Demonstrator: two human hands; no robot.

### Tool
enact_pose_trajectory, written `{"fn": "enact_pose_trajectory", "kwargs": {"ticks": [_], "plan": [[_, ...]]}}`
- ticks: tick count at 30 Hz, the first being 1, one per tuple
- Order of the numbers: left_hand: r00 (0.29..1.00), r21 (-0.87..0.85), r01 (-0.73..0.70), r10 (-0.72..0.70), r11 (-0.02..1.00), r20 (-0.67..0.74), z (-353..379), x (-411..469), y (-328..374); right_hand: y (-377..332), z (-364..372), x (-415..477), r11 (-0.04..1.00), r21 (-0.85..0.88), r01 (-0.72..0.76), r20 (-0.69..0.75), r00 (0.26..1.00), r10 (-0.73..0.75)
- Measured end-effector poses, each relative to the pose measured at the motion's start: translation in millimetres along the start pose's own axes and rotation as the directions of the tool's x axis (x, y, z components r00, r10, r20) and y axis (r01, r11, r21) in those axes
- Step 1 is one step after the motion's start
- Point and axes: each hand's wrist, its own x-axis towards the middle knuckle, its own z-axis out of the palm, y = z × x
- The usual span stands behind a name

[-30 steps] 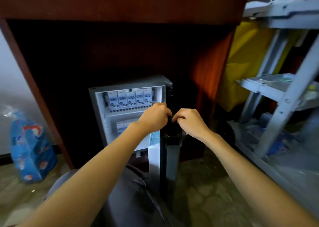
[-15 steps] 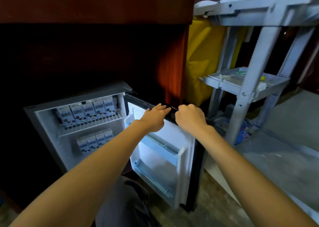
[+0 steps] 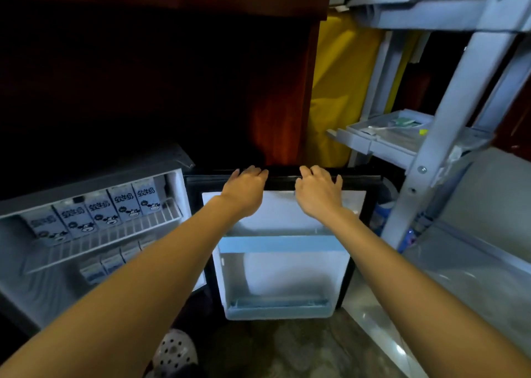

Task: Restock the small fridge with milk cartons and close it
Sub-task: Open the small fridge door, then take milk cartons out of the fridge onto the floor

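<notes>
The small fridge (image 3: pixel 26 294) stands open at the lower left under a wooden cabinet. Several milk cartons (image 3: pixel 100 213) with cow prints line its upper wire shelf, and more cartons (image 3: pixel 103 265) stand below, partly hidden by my left arm. The fridge door (image 3: pixel 287 274) is swung wide open and faces me, its white inner side with blue racks showing. My left hand (image 3: pixel 245 190) and my right hand (image 3: pixel 317 193) both grip the door's black top edge, fingers curled over it.
A grey service cart (image 3: pixel 431 153) with shelves stands at the right, close to the door's outer edge. A yellow bag (image 3: pixel 342 90) hangs behind it. A white perforated shoe (image 3: pixel 175 354) is on the tiled floor below.
The view has turned right and the fridge door has swung from nearly edge-on to fully open. Both hands stayed on its top edge and spread apart.
</notes>
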Motion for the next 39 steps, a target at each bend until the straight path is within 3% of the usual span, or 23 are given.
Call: {"fn": "enact_pose_trajectory", "kwargs": {"ticks": [9, 19, 24, 27, 32, 39], "plan": [[0.998, -0.007, 0.06, -0.06, 0.998, 0.027, 14.5, 42.4, -11.9, -1.8, 19.1, 76.3, 0.99, 0.136, 0.024, -0.044, 0.999, -0.018], [0.993, -0.134, 0.059, -0.044, 0.989, 0.108, 5.8, 51.8, -20.6, -4.1, 25.8, 100.1, 0.983, 0.185, -0.015, 0.099, 0.995, -0.004], [0.983, -0.352, 0.159, -0.182, 0.922, -0.031, -19.3, 13.7, -34.7, -32.2, 30.1, 68.1, 0.956, 0.243, 0.164, -0.207, 0.972, -0.114], [0.942, -0.415, 0.208, -0.296, 0.886, -0.161, -26.1, -18.6, -53.9, -68.6, 33.1, 40.2, 0.904, 0.325, 0.278, -0.282, 0.941, -0.188], [0.824, -0.496, 0.313, -0.491, 0.81, -0.282, -14.2, -83.3, -100.8, -139.1, 54.6, -6.7, 0.8, 0.452, 0.395, -0.25, 0.917, -0.312], [0.674, -0.559, 0.555, -0.726, 0.617, -0.132, 24.7, -154.2, -180.4, -221.5, 109.5, -41.1, 0.766, 0.52, 0.378, -0.067, 0.912, -0.405]]}}
